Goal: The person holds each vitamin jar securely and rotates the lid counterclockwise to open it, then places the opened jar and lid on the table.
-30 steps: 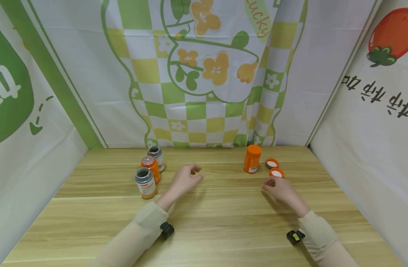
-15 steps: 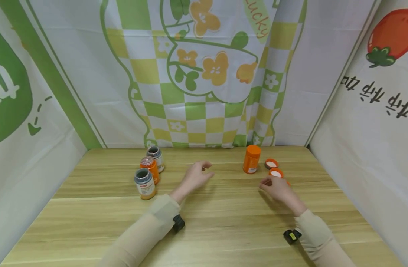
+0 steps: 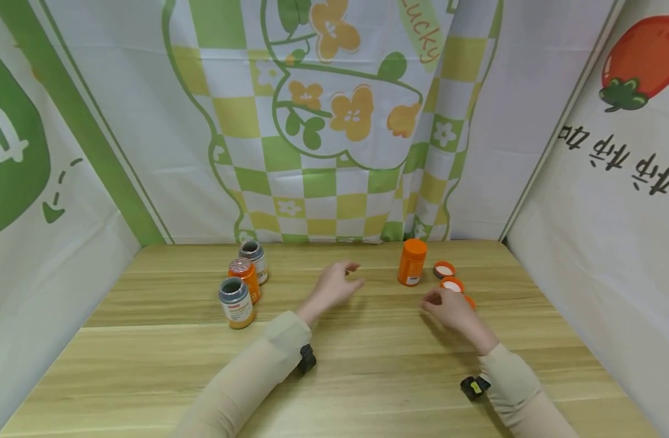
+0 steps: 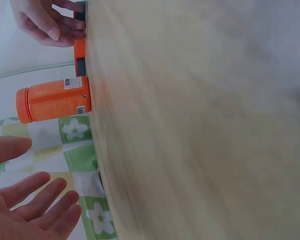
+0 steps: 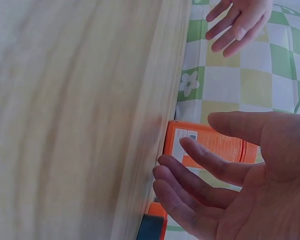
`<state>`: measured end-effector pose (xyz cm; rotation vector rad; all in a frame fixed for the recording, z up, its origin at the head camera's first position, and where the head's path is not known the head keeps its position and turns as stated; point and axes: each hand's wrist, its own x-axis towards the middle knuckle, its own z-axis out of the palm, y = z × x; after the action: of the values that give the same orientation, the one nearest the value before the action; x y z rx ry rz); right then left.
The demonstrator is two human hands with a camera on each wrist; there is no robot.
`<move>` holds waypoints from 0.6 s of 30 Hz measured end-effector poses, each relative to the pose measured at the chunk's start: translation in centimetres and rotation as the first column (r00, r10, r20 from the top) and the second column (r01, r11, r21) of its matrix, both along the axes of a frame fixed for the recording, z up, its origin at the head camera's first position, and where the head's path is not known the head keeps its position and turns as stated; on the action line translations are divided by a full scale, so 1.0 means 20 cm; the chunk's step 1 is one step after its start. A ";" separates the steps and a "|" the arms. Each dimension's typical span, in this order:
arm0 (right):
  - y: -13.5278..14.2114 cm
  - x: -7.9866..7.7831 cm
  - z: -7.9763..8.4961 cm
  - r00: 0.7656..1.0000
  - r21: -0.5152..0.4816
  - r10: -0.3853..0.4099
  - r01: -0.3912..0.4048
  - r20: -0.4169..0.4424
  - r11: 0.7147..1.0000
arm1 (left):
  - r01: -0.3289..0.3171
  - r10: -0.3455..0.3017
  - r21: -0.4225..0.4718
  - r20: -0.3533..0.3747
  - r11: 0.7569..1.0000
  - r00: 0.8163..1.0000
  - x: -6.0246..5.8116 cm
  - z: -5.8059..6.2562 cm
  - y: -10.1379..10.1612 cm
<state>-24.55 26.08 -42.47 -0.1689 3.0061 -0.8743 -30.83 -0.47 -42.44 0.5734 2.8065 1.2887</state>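
An orange bottle (image 3: 412, 264) with its orange lid on stands upright toward the back right of the table. My left hand (image 3: 335, 287) hovers to its left with nothing in it, thumb and fingers spread apart in the left wrist view. On the bottle's near right side is my right hand (image 3: 451, 311), also holding nothing; in the right wrist view its loosely bent fingers (image 5: 200, 190) overlap the bottle. Behind and beside the right hand lie three orange-and-grey lids, the back lid (image 3: 444, 271) and middle lid (image 3: 451, 283) showing white insides. The third lid (image 3: 470, 301) is partly hidden by that hand.
Three lidless jars stand in a row at the left: a front grey-necked jar (image 3: 237, 304), an orange jar (image 3: 246, 278) and a back grey-necked jar (image 3: 255, 260). Printed cloth (image 3: 329, 182) hangs along the wooden table's (image 3: 367, 377) back edge and both sides.
My left hand has moved right, away from the jars and closer to the orange bottle. My right hand has shifted slightly left, uncovering more of the third lid. The bottle stays in place.
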 end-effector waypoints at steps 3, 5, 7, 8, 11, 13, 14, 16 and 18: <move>0.00 -0.01 -0.01 1.000 -0.003 0.006 -0.006 -0.007 1.000 | 0.007 -0.007 0.002 0.006 1.000 1.000 -0.02 0.00 0.02; 0.00 -0.01 -0.01 1.000 -0.006 0.001 -0.001 -0.004 1.000 | 0.011 -0.011 0.005 0.006 1.000 1.000 -0.03 -0.01 0.04; 0.00 -0.01 -0.01 1.000 -0.007 0.003 -0.003 0.000 1.000 | 0.015 -0.015 0.002 -0.004 1.000 1.000 -0.04 -0.01 0.06; 0.00 -0.01 -0.01 1.000 -0.008 -0.005 0.006 0.005 1.000 | 0.018 -0.018 0.001 -0.011 1.000 1.000 -0.05 -0.02 0.07; -0.01 -0.01 -0.01 1.000 -0.003 -0.006 0.006 0.006 1.000 | 0.021 -0.021 0.000 -0.026 1.000 0.999 -0.08 -0.03 0.10; -0.01 -0.02 -0.01 1.000 0.001 -0.006 0.006 0.006 1.000 | 0.024 -0.023 0.006 -0.032 1.000 0.999 -0.09 -0.04 0.12; -0.01 -0.02 -0.01 1.000 0.001 -0.007 0.007 0.007 1.000 | 0.023 -0.022 0.009 -0.031 1.000 0.999 -0.10 -0.04 0.13; -0.01 -0.02 -0.01 1.000 -0.003 -0.007 0.007 0.009 1.000 | 0.025 -0.024 0.017 -0.025 1.000 0.999 -0.10 -0.04 0.15; -0.02 -0.02 -0.01 1.000 -0.006 -0.006 0.006 0.013 1.000 | 0.028 -0.028 0.021 -0.023 0.999 0.999 -0.11 -0.05 0.17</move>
<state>-24.91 25.73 -42.72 -0.1538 2.9937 -0.8818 -33.03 2.95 -43.38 0.6297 2.7954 1.3164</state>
